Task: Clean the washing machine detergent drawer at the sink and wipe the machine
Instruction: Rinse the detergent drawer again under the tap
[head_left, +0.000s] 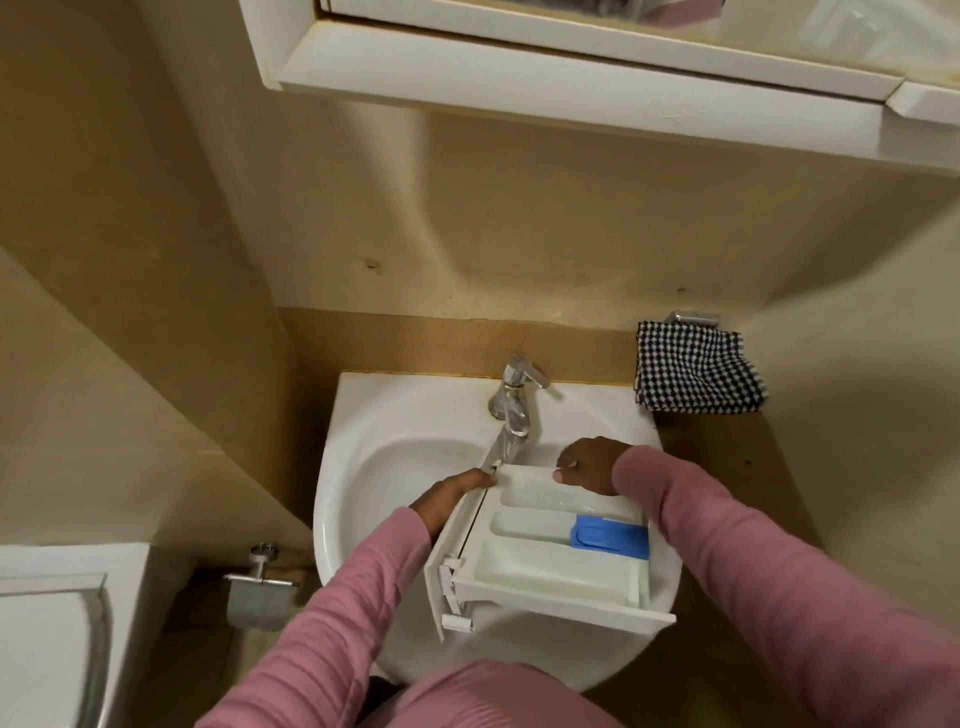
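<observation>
In a beige bathroom, the detergent drawer (545, 569) hangs over the sink (353, 467) below the tap (511, 405); the left hand (452, 493) grips its front panel, the right hand (592, 465) clasps its far edge.

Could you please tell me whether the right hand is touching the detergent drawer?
Touching. The head view shows the right hand with fingers curled over the far rim of the detergent drawer.
</observation>
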